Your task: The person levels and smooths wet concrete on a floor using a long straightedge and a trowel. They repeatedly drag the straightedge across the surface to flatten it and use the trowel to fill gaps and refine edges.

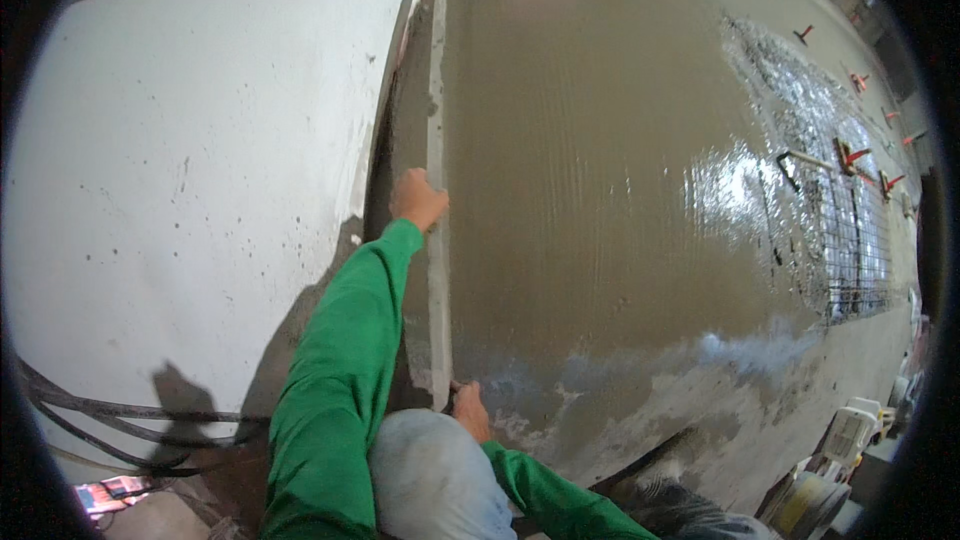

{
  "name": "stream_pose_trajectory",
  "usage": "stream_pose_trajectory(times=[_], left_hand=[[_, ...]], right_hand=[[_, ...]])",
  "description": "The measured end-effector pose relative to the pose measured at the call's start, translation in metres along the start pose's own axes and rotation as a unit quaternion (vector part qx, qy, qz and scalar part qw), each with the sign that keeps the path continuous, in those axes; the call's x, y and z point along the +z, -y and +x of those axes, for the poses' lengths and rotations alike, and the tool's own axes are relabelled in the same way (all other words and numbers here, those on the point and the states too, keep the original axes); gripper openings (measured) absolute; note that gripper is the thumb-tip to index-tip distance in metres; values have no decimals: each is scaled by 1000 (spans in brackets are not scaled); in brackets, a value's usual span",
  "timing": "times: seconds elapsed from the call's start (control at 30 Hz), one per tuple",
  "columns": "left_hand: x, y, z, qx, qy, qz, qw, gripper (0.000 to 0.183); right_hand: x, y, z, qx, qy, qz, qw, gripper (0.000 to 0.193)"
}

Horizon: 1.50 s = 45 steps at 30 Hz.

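A long, narrow pale strip (435, 290), like a straightedge, runs along the left border of a broad wet grey-brown mortar surface (590, 170). My left hand (418, 200), at the end of a green sleeve, is closed around the strip partway along it. My right hand (470, 410) is low, beside the strip's near end, its fingers curled by something small and dark that I cannot make out. Between my arms shows my knee (435, 475) in pale, dusty trousers.
A white panel (200, 140) fills the left side, with dark cables (110, 415) at its lower edge. Wire mesh (855, 250) with red-handled tools (850, 157) lies at the right. White and yellow equipment (850, 430) stands at the lower right.
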<state>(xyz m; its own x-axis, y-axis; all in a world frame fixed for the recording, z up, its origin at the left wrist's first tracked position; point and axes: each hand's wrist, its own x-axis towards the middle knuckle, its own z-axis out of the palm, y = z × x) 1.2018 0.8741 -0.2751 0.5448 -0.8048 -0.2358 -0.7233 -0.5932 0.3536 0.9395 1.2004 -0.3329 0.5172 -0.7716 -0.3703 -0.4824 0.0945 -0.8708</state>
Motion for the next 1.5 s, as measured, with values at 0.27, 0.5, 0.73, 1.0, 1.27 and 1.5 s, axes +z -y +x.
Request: stream_pose_trajectory(times=[0.27, 0.5, 0.73, 1.0, 1.27, 1.5], left_hand=[[6, 89, -50, -12, -17, 19, 1000, 47], [20, 128, -75, 27, -114, 31, 993, 39], [14, 141, -95, -8, -36, 29, 999, 44], [19, 156, -92, 13, -41, 49, 998, 41], [17, 157, -75, -18, -51, 105, 993, 34], [20, 156, -72, -23, -47, 89, 995, 30]], right_hand=[[70, -11, -12, 18, 131, -11, 991, 82], [104, -17, -9, 79, 203, 28, 976, 87], [132, -28, -9, 65, 249, 11, 966, 82], [135, -22, -7, 60, 281, 10, 958, 76], [165, -12, 12, 55, 267, -26, 962, 67], [173, -15, 15, 74, 249, -19, 965, 65]])
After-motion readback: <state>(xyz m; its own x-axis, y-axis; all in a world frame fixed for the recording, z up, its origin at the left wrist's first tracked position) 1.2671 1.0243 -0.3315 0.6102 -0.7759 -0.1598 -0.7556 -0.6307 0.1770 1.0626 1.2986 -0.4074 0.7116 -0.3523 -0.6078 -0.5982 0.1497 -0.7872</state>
